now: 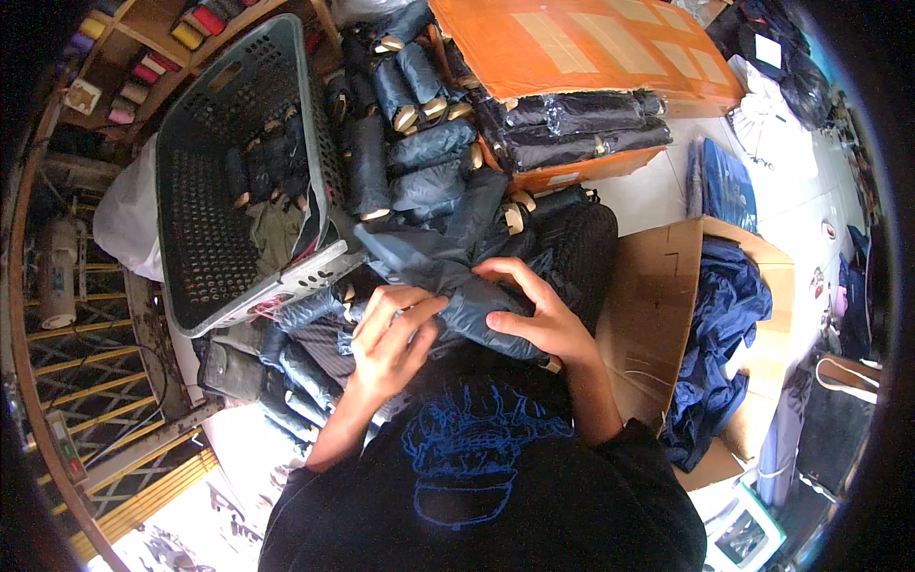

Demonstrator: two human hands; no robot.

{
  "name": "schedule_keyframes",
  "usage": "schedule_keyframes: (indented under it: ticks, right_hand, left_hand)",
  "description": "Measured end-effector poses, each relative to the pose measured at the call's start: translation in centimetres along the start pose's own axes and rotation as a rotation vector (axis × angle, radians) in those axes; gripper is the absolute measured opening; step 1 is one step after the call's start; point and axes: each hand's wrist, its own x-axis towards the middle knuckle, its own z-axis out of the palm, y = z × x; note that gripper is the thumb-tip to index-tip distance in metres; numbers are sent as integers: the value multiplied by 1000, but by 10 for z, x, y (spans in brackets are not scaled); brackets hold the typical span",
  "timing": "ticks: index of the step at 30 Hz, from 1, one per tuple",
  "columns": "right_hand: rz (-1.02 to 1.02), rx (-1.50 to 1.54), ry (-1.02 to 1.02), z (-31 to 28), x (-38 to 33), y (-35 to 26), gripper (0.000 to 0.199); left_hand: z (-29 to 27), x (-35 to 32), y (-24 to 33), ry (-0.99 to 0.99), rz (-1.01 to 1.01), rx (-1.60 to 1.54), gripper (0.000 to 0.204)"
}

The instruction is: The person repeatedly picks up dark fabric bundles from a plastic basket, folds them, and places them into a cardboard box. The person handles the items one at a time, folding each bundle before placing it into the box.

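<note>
Rolled dark umbrellas (419, 143) and a grey basket (219, 162) crowd both hands (400, 334) gripping a dark folded umbrella (467, 286).

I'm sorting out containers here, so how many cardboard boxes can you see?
2. One orange cardboard box lies at the top, with wrapped dark umbrellas in front of it. One brown cardboard box stands at the right, holding blue fabric. Others may be hidden.
</note>
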Motion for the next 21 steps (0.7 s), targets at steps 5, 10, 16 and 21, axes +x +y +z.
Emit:
schedule_keyframes:
  ticks: [5, 10, 16, 21]
  right_hand:
    - [76, 272, 36, -4, 1, 12, 66]
    - [103, 209, -34, 10, 4, 20, 83]
    - [106, 302, -138, -1, -6, 61, 83]
    - [166, 766, -155, -20, -23, 87, 79]
  left_hand:
    - [7, -23, -6, 123, -451, -453, 37]
    - [37, -28, -10, 224, -756, -931, 40]
    - [45, -53, -38, 216, -909, -653, 31]
    - [46, -72, -70, 79, -664, 181, 34]
